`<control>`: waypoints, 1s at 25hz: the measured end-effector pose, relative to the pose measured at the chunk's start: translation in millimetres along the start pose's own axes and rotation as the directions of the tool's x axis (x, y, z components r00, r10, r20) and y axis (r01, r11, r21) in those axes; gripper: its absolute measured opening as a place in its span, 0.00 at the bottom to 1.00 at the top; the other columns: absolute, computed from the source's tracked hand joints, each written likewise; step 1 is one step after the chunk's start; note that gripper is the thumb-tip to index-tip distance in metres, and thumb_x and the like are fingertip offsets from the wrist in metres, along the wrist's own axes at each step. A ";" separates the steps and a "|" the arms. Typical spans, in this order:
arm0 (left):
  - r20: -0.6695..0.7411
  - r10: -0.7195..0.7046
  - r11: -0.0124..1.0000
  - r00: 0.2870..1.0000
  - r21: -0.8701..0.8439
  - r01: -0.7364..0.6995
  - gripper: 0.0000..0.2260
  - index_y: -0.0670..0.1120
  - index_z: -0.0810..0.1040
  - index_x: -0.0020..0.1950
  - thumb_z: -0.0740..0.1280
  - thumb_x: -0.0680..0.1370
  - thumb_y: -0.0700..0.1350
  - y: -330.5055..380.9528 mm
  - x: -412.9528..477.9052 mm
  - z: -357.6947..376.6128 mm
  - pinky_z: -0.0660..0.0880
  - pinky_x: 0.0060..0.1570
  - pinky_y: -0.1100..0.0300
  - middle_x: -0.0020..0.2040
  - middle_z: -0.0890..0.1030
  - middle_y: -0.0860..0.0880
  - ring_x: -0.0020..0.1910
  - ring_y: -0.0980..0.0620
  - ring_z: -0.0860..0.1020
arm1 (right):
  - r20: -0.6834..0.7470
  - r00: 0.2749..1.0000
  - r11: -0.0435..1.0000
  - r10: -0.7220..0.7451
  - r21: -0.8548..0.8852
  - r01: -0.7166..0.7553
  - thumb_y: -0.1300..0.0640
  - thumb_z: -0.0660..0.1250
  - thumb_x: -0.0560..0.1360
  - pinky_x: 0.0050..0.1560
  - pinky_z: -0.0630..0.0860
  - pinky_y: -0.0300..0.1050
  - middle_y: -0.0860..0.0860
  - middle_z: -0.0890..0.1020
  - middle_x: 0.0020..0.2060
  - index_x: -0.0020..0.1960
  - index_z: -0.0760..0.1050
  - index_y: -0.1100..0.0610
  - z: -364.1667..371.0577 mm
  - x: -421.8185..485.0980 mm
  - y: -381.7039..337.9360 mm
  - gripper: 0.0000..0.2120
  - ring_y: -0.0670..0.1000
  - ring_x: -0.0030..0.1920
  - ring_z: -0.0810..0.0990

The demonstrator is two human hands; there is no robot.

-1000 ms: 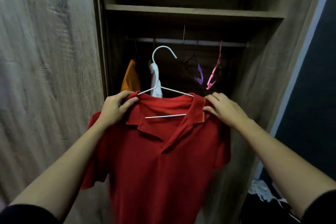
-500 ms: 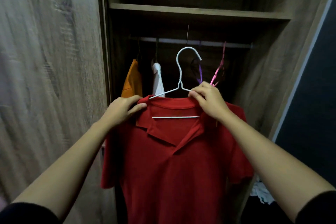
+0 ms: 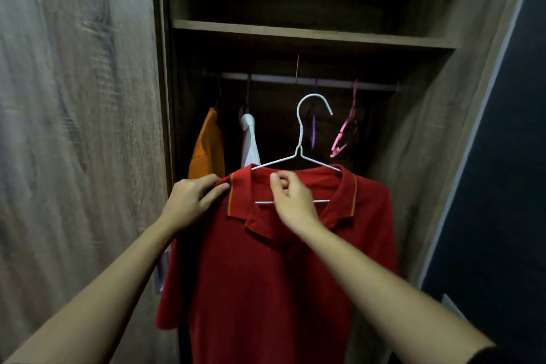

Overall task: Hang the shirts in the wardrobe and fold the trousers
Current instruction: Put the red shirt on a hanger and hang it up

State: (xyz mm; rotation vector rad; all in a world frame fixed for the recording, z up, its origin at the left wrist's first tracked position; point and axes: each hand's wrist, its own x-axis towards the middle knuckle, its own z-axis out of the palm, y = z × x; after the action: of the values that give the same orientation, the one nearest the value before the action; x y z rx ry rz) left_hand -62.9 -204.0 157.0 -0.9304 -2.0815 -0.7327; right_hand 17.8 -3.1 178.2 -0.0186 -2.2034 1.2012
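We hold a red shirt (image 3: 266, 275) on a white wire hanger (image 3: 300, 139) up in front of the open wardrobe (image 3: 428, 127). Our left hand (image 3: 189, 204) pinches the shirt's left shoulder just beside the collar, thumb on top and fingers underneath. Our right hand (image 3: 295, 204) is curled round the back of the collar at the middle; we cannot tell whether the hanger wire is also in that grip. The hanger's hook stands upright below the rail (image 3: 372, 86) and apart from it, so the shirt is not yet hung. On the rail, under the shelf (image 3: 295, 34), hang an orange shirt (image 3: 206, 145) and a white shirt (image 3: 249, 142) to the left, and a purple hanger (image 3: 313, 133) and a pink hanger (image 3: 344, 133) to the right. The wardrobe door (image 3: 74, 127) fills the left side.
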 end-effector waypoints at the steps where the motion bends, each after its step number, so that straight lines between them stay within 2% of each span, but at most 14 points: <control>1: 0.023 0.002 1.000 1.000 0.004 -0.002 0.15 0.52 0.70 0.43 0.56 0.75 0.63 0.0 -1.7 0.7 0.63 0.29 0.61 0.26 0.69 0.54 0.37 0.53 0.76 | 0.081 0.990 0.976 0.116 0.177 -0.129 0.50 0.59 0.79 0.51 0.74 0.43 0.50 0.81 0.47 0.56 0.74 0.57 8.6 -1.3 -6.5 0.13 0.48 0.47 0.80; 3: 0.063 0.008 0.999 0.998 0.031 -0.010 0.21 0.51 0.71 0.41 0.52 0.75 0.67 -0.3 -9.3 1.4 0.65 0.30 0.60 0.28 0.73 0.53 0.34 0.53 0.77 | 0.163 0.960 0.878 0.227 0.392 -0.274 0.50 0.56 0.81 0.48 0.74 0.38 0.47 0.79 0.42 0.48 0.73 0.56 19.1 2.9 -18.0 0.12 0.44 0.43 0.80; 5: 0.138 -0.014 0.999 0.990 0.036 0.009 0.25 0.52 0.71 0.42 0.48 0.74 0.71 2.1 -19.8 -3.4 0.67 0.31 0.59 0.29 0.74 0.53 0.32 0.54 0.78 | 0.178 0.936 0.828 0.302 0.438 -0.350 0.51 0.54 0.81 0.48 0.74 0.39 0.49 0.79 0.39 0.39 0.72 0.54 27.1 5.2 -25.9 0.16 0.45 0.41 0.79; 8: 0.461 -0.040 0.973 0.887 -0.186 0.140 0.24 0.60 0.78 0.49 0.53 0.71 0.74 14.4 -34.0 -21.0 0.75 0.44 0.57 0.40 0.81 0.61 0.43 0.61 0.80 | 0.146 0.892 0.771 0.427 0.457 -0.444 0.57 0.53 0.81 0.42 0.76 0.47 0.53 0.78 0.36 0.34 0.69 0.56 36.7 3.9 -20.2 0.17 0.52 0.38 0.78; 10: 0.672 0.026 0.908 0.740 -0.325 0.264 0.18 0.59 0.73 0.65 0.63 0.75 0.60 35.4 -37.0 -34.4 0.74 0.58 0.59 0.56 0.81 0.58 0.55 0.60 0.79 | 0.087 0.889 0.832 0.449 0.323 -0.452 0.59 0.54 0.80 0.36 0.72 0.44 0.55 0.78 0.34 0.35 0.70 0.57 34.4 5.3 -15.3 0.16 0.54 0.36 0.76; 13: 0.757 0.178 0.776 0.628 -0.501 0.383 0.27 0.54 0.63 0.73 0.65 0.77 0.37 72.0 -36.8 -42.2 0.68 0.65 0.64 0.68 0.73 0.55 0.65 0.58 0.73 | -0.037 0.907 0.907 0.420 0.060 -0.418 0.54 0.54 0.80 0.49 0.72 0.46 0.60 0.82 0.46 0.46 0.78 0.63 23.1 7.1 -20.2 0.18 0.58 0.49 0.79; 14: 0.761 0.215 0.739 0.612 -0.537 0.408 0.27 0.52 0.63 0.73 0.65 0.77 0.36 78.8 -36.7 -39.2 0.69 0.63 0.65 0.68 0.73 0.54 0.65 0.58 0.73 | -0.067 0.917 0.919 0.393 -0.001 -0.394 0.54 0.54 0.80 0.52 0.72 0.45 0.59 0.82 0.49 0.49 0.79 0.64 16.6 4.8 -22.9 0.18 0.59 0.52 0.79; 16: 0.782 0.192 0.681 0.592 -0.541 0.494 0.23 0.54 0.66 0.71 0.67 0.77 0.46 85.0 -34.7 -34.6 0.75 0.55 0.62 0.60 0.79 0.52 0.57 0.59 0.77 | -0.098 0.938 0.932 0.333 -0.116 -0.343 0.54 0.54 0.80 0.52 0.71 0.44 0.56 0.84 0.49 0.48 0.80 0.62 2.0 -1.8 -23.6 0.18 0.58 0.54 0.79; 17: 0.769 0.137 0.686 0.624 -0.528 0.500 0.22 0.55 0.69 0.69 0.66 0.76 0.52 85.5 -32.3 -33.5 0.76 0.54 0.61 0.56 0.81 0.51 0.53 0.59 0.77 | -0.110 0.946 0.932 0.305 -0.172 -0.320 0.54 0.55 0.80 0.51 0.71 0.44 0.56 0.84 0.48 0.46 0.81 0.60 -5.0 -6.1 -24.4 0.18 0.58 0.53 0.79; 18: 0.701 0.039 0.743 0.712 -0.496 0.448 0.20 0.54 0.72 0.67 0.65 0.76 0.55 83.1 -27.4 -29.4 0.75 0.55 0.63 0.55 0.82 0.48 0.52 0.59 0.77 | -0.116 0.954 0.930 0.278 -0.215 -0.297 0.54 0.55 0.80 0.48 0.71 0.43 0.55 0.84 0.45 0.42 0.80 0.58 -11.3 -9.8 -24.4 0.17 0.57 0.50 0.80; 20: 0.406 -0.140 0.898 0.903 -0.333 0.289 0.18 0.48 0.74 0.66 0.64 0.78 0.51 77.1 -11.4 -17.6 0.67 0.52 0.74 0.59 0.81 0.47 0.56 0.58 0.78 | -0.106 0.966 0.933 0.236 -0.255 -0.256 0.56 0.55 0.79 0.37 0.70 0.37 0.53 0.83 0.38 0.32 0.75 0.54 -19.3 -16.0 -19.9 0.18 0.53 0.40 0.80; 21: 0.264 -0.194 0.927 0.945 -0.266 0.265 0.18 0.46 0.73 0.68 0.63 0.79 0.50 77.9 -0.2 -12.3 0.66 0.48 0.75 0.58 0.81 0.47 0.56 0.54 0.79 | -0.104 0.969 0.936 0.223 -0.254 -0.242 0.57 0.56 0.78 0.29 0.67 0.31 0.51 0.81 0.34 0.30 0.73 0.53 -22.2 -17.2 -17.7 0.19 0.50 0.34 0.78; 23: 0.138 -0.256 0.937 0.957 -0.209 0.280 0.21 0.42 0.68 0.71 0.61 0.80 0.49 77.7 24.0 4.1 0.69 0.47 0.65 0.54 0.82 0.43 0.52 0.47 0.80 | -0.101 0.974 0.948 0.205 -0.227 -0.223 0.58 0.57 0.78 0.25 0.66 0.26 0.48 0.79 0.29 0.28 0.71 0.51 -25.2 -13.1 -12.4 0.20 0.45 0.28 0.75; 25: 0.080 -0.321 0.924 0.944 -0.192 0.330 0.22 0.40 0.66 0.72 0.60 0.80 0.48 72.8 54.6 22.4 0.71 0.55 0.56 0.59 0.79 0.40 0.57 0.42 0.78 | -0.094 0.977 0.954 0.193 -0.213 -0.209 0.57 0.58 0.78 0.22 0.65 0.27 0.46 0.76 0.26 0.28 0.71 0.50 -27.7 1.5 -8.0 0.19 0.42 0.25 0.73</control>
State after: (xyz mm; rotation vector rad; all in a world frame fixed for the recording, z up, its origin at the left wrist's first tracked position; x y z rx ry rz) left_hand -39.5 -125.2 202.1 -0.7177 -2.2626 -1.1247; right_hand 33.3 13.7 196.0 -0.3808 -2.3029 1.0342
